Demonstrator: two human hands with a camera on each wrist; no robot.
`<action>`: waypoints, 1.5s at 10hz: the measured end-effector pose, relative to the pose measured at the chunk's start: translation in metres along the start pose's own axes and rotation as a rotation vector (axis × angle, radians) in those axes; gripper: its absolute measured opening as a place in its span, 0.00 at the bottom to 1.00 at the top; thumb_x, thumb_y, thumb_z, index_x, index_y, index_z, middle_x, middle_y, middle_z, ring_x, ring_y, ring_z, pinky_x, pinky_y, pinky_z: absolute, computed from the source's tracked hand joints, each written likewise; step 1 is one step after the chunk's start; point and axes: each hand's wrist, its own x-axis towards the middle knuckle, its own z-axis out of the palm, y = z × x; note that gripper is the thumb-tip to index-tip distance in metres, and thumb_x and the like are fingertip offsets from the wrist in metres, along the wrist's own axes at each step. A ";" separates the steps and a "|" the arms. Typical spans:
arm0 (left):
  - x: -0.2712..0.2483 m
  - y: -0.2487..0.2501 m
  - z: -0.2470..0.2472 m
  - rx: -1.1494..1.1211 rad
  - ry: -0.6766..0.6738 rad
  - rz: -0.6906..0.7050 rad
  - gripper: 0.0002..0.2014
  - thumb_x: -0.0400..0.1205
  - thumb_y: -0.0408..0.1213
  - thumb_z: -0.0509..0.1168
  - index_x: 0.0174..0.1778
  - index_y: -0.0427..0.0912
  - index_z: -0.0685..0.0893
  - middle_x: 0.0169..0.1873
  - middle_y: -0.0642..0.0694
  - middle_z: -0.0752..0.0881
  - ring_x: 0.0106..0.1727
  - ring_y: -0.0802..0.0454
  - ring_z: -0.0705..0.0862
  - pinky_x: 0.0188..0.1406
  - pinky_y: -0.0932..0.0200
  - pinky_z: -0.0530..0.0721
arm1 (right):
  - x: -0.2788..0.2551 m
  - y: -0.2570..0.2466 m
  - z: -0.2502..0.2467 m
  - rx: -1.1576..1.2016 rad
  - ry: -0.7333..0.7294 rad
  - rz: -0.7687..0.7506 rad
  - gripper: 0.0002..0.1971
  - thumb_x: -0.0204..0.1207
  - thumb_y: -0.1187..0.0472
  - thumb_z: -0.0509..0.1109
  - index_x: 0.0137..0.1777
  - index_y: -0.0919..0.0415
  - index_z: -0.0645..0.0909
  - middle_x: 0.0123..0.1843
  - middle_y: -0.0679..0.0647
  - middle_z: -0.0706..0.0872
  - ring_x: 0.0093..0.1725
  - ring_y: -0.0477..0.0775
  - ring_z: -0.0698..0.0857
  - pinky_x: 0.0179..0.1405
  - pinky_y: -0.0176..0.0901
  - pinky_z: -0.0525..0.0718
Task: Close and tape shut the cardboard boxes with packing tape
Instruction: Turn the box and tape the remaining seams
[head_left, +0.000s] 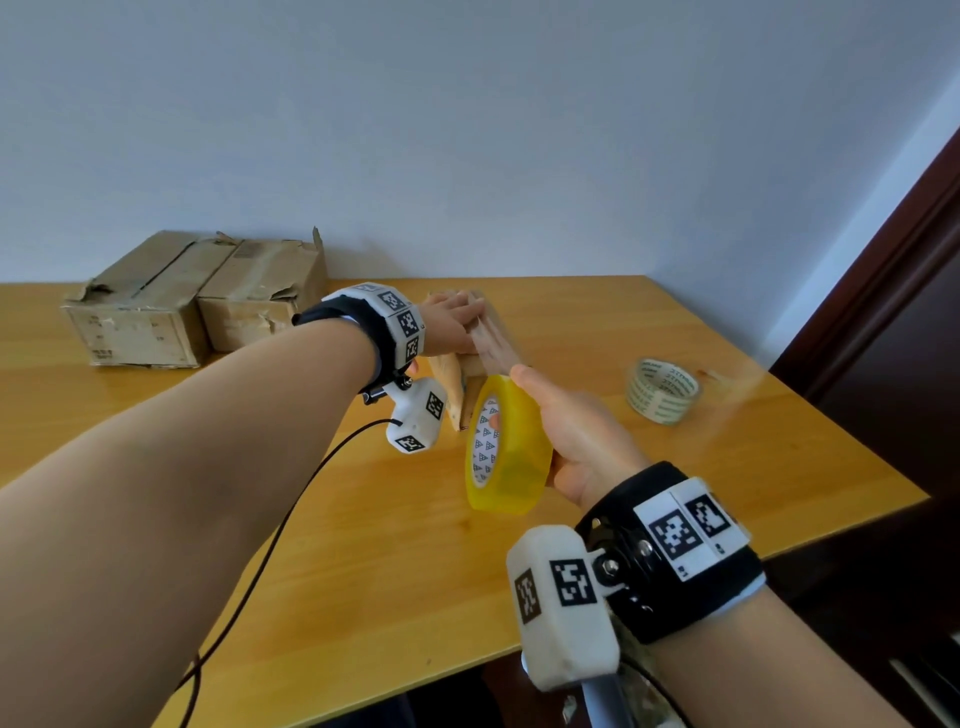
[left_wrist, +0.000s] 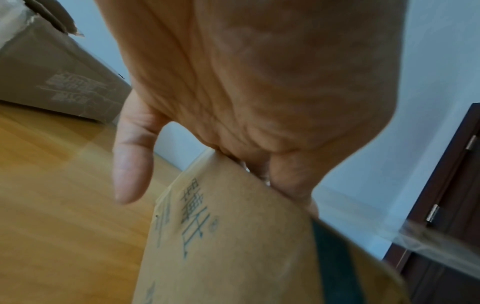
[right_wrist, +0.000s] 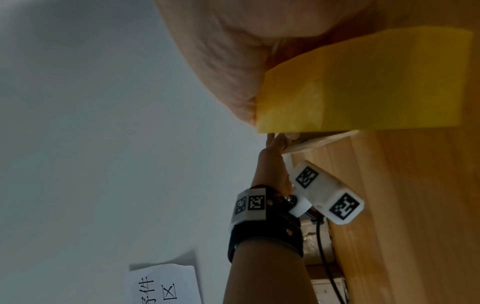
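small cardboard box (head_left: 480, 338) sits mid-table, a bit toward the far edge. left hand (head_left: 451, 325) lies flat on its top, fingers straight, pressing the flaps down; thumb (left_wrist: 131, 168) hangs free beside the printed side of the box. right hand (head_left: 574, 431) grips a yellow tape roll (head_left: 506, 449) on edge, lifted above the table (head_left: 311, 545) just in front of the box, fingers through the core. a clear strip runs from the roll up onto the box top. second, paler tape roll (head_left: 662, 391) lies flat near the right edge. two worn boxes (head_left: 192, 299) stand side by side at the far left corner, against the wall.
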 end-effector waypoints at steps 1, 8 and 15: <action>0.005 -0.004 0.004 -0.181 -0.006 0.005 0.32 0.88 0.34 0.60 0.87 0.44 0.56 0.88 0.44 0.48 0.87 0.44 0.47 0.83 0.45 0.53 | 0.001 0.006 0.001 0.001 -0.016 0.011 0.23 0.81 0.43 0.75 0.65 0.60 0.84 0.50 0.59 0.95 0.47 0.60 0.94 0.37 0.49 0.92; 0.009 -0.001 -0.002 -0.506 -0.031 -0.117 0.28 0.89 0.47 0.57 0.86 0.47 0.61 0.85 0.41 0.59 0.84 0.37 0.61 0.51 0.46 0.81 | 0.004 0.016 -0.003 -0.002 -0.052 0.006 0.14 0.82 0.48 0.75 0.54 0.60 0.87 0.37 0.55 0.93 0.33 0.53 0.91 0.32 0.43 0.89; -0.013 -0.017 0.029 0.006 -0.116 0.303 0.49 0.77 0.44 0.68 0.88 0.56 0.42 0.86 0.59 0.39 0.86 0.55 0.33 0.83 0.36 0.38 | 0.004 0.007 0.004 -0.067 -0.054 0.040 0.19 0.82 0.43 0.73 0.56 0.60 0.86 0.40 0.59 0.95 0.52 0.64 0.94 0.66 0.63 0.87</action>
